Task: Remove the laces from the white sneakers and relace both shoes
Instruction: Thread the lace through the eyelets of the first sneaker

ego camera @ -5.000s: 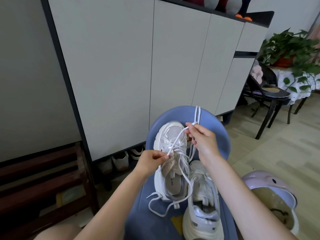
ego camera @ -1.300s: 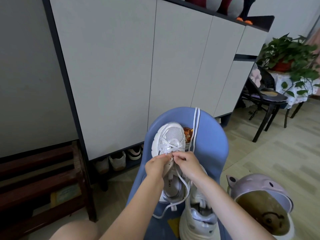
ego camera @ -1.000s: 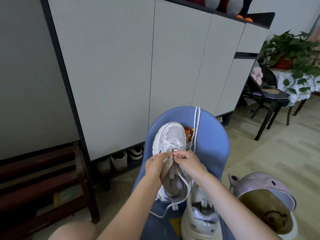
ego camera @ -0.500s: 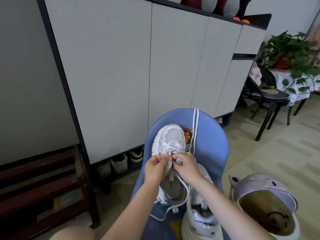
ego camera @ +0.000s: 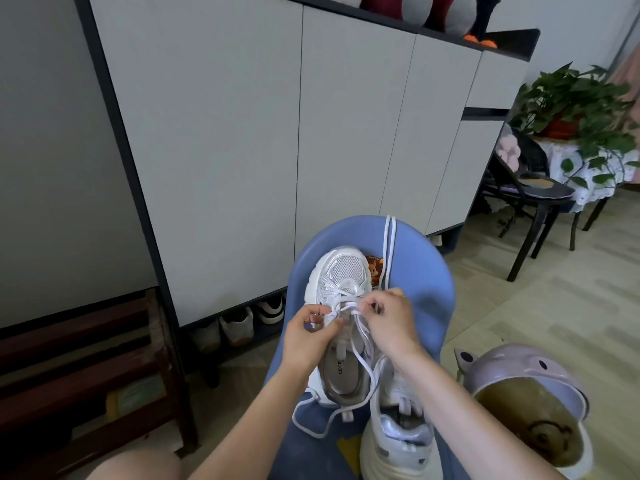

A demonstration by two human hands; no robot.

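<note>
Ahead of you stands a tall grey cabinet (ego camera: 225, 140) with shoes tucked beneath. A dark wooden rack (ego camera: 79, 368) sits left. To your right, a black chair (ego camera: 530, 199) and potted plant (ego camera: 571, 98) stand on pale flooring (ego camera: 554, 306).

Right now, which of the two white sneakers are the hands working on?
The far sneaker, its toe toward the cabinet; both hands pinch its lace. The near sneaker lies untouched.

white sneakers (ego camera: 341, 289) — white lace (ego camera: 388, 251), blue chair (ego camera: 422, 271), lilac bin (ego camera: 519, 368)

Soft daylight, sharp, wide-angle edge bending
</note>
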